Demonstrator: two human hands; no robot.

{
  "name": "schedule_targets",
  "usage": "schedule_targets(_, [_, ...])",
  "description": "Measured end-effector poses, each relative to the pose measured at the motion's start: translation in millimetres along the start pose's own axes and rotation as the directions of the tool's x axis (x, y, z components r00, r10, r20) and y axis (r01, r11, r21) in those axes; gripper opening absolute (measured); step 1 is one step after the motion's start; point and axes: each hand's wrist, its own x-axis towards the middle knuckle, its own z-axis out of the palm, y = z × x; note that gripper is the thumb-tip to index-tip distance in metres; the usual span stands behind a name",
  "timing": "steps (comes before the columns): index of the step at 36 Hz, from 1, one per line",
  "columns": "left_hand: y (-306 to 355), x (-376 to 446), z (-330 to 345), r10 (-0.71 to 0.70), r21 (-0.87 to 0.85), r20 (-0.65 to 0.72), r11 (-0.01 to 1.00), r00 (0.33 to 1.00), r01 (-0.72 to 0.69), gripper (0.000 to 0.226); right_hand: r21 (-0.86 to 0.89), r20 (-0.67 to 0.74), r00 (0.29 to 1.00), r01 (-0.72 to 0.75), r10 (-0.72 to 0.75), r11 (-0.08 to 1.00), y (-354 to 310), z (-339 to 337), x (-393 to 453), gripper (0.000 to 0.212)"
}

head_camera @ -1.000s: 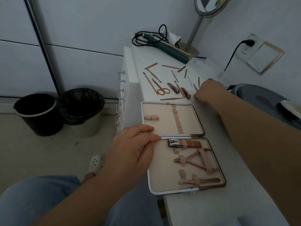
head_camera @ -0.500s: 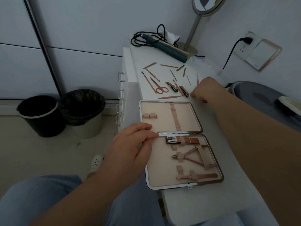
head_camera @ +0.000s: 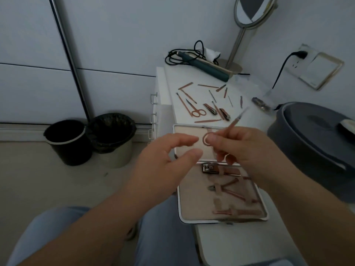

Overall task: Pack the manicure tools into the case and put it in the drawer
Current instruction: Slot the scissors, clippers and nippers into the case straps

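1. My right hand [head_camera: 243, 148] is raised over the open case, its fingers pinched around a pair of small rose-gold scissors [head_camera: 226, 129]. One finger ring shows at my thumb, and the blurred blades point up and away toward the wall.
2. My left hand [head_camera: 169, 160] hovers just beside it with thumb and fingers loosely spread, holding nothing. Its fingertips are near the scissor ring, but I cannot tell whether they touch it.
3. The hinged, metal-rimmed manicure case with a beige lining [head_camera: 222, 220] lies flat and open on the narrow white surface [head_camera: 230, 244], its near half at my knees.
4. Strapped into the near half are a steel nail clipper [head_camera: 210, 167], rose-gold cuticle nippers [head_camera: 228, 189] and a slim rose-gold tool [head_camera: 236, 212] along the bottom edge.
5. Beyond the case, loose rose-gold tools are scattered on the surface: a second pair of scissors [head_camera: 196, 110], two more clippers [head_camera: 217, 111] and several thin sticks.
6. A dark green hair iron with a black cord [head_camera: 205, 67] lies at the far end.
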Motion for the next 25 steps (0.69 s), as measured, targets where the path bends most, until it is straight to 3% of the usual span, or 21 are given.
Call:
schedule_targets(4, [9.9, -5.6, 4.8, -0.004, -0.162, 0.078, 0.987, 0.997, 0.017, 0.016, 0.139, 0.120, 0.992, -0.052, 0.035, 0.989, 2.9, 10.2, -14.9, 0.015])
schedule_targets(11, [7.2, -9.7, 7.3, -0.064, -0.366, -0.025, 0.929, 0.998, 0.051, 0.011, 0.230, 0.249, 0.968, -0.077, 0.018, 0.970, 4.7, 9.5, -22.6, 0.035])
schedule_targets(13, [6.9, -10.0, 7.7, -0.092, -0.379, -0.047, 0.923, 0.995, 0.067, 0.010, 0.196, 0.196, 0.981, -0.035, -0.004, 0.980, 4.9, 8.9, -23.6, 0.031])
schedule_targets(16, [6.2, -8.8, 5.7, -0.123, -0.355, -0.065, 0.930, 0.990, 0.092, 0.011, 0.137, 0.010, 0.998, 0.052, -0.054, 0.989, 8.1, 3.9, -24.7, 0.026])
schedule_targets(18, [5.5, -8.3, 4.1, -0.140, -0.319, -0.070, 0.941, 0.988, 0.111, 0.013, 0.165, -0.066, 0.996, 0.072, -0.062, 0.984, 9.4, 0.1, -26.7, 0.014])
schedule_targets(25, [7.6, -10.8, 3.3, -0.070, -0.165, -0.086, 0.985, 0.994, 0.055, 0.018, 0.181, -0.119, 0.991, 0.078, -0.057, 0.980, 21.0, 0.1, -23.3, 0.007])
